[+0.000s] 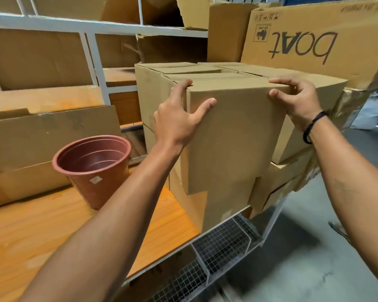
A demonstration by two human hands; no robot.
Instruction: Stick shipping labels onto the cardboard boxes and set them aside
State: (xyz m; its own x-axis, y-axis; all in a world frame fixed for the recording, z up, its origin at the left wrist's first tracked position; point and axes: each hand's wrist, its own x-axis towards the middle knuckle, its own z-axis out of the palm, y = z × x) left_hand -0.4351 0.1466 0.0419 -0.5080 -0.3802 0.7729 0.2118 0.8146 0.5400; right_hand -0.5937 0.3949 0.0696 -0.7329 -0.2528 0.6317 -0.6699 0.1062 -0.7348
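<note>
At stack (279,177): plain brown cardboard box (234,136), flaps apparently shut.

- Hands: 2, a left hand (177,125) and a right hand (297,101).
- Cardboard boxes (234,136) in the stack: at least 5 visible; full count hidden.
- Carton (314,33) printed "boat": 1.
- Plastic pot (94,168): 1.
- Wristband (312,125): 1.

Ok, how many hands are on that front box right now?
2. The left hand grips the top left corner of the box, and the right hand pinches its top right corner. Both are in plain view.
</note>
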